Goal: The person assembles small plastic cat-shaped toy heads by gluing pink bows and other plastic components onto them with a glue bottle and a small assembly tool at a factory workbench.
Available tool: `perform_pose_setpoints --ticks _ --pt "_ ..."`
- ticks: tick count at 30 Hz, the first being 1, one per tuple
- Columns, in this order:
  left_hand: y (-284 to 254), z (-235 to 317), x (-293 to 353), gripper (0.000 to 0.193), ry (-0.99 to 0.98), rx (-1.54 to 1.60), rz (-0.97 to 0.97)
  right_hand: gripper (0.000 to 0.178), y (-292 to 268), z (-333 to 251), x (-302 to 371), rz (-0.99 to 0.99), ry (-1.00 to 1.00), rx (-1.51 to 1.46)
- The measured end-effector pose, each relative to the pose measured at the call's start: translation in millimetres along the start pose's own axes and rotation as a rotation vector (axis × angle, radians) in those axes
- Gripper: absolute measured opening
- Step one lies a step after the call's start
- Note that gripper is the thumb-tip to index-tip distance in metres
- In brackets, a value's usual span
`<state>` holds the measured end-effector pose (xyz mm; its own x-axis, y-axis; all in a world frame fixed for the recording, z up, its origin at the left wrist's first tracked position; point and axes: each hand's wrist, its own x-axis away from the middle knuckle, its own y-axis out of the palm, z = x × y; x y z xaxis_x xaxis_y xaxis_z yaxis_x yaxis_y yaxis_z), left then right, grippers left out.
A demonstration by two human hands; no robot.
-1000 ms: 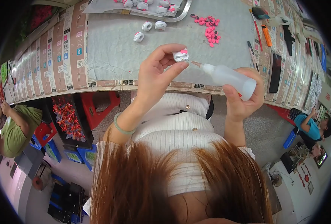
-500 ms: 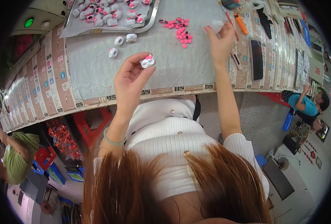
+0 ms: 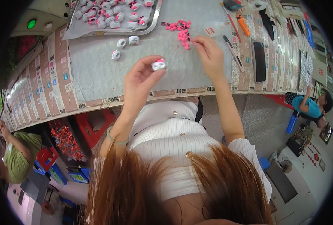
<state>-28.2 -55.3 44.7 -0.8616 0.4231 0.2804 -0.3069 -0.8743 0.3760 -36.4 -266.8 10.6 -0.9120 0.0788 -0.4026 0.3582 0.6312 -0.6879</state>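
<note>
My left hand [image 3: 141, 77] pinches a small white cat-head-shaped figure [image 3: 158, 65] with a pink bow between thumb and fingers, above the grey work sheet [image 3: 99, 75]. My right hand [image 3: 211, 58] has thumb and forefinger drawn together at the right edge of a pile of small pink bow-shaped pieces [image 3: 182, 34], some with black parts. Whatever is between those fingertips is too small to make out. Left of the pile lie three loose white figures [image 3: 133, 40]. A small clear container with a red-and-white label [image 3: 210, 31] is just beyond my right hand.
At the far left, a metal tray [image 3: 156, 17] holds many white-and-pink figures. To the right lie a craft knife [image 3: 234, 53], an orange tool [image 3: 243, 25], a red stick [image 3: 232, 22] and a black phone [image 3: 259, 62]. Other people sit at both sides.
My right hand has moved left and nearer, from beside the clear container to the pink pieces, and its fingertips have come together. My left hand has shifted slightly right, still holding the white figure.
</note>
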Motion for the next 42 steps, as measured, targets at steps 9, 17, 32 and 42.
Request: perform_pose_setpoints --ticks 9,17,32,42 --pt "8 1 4 0.028 -0.182 0.126 -0.195 0.012 6 -61 11 -0.153 0.662 -0.881" --pt "2 8 4 0.03 -0.194 0.194 -0.168 0.024 10 -68 17 -0.081 0.154 -0.273" --pt "4 -8 5 0.03 0.067 -0.149 0.003 0.017 -9 -85 13 -0.103 0.119 -0.432" --pt "1 -7 5 0.027 0.129 -0.307 -0.016 0.02 -5 -78 14 -0.172 -0.028 -0.36"
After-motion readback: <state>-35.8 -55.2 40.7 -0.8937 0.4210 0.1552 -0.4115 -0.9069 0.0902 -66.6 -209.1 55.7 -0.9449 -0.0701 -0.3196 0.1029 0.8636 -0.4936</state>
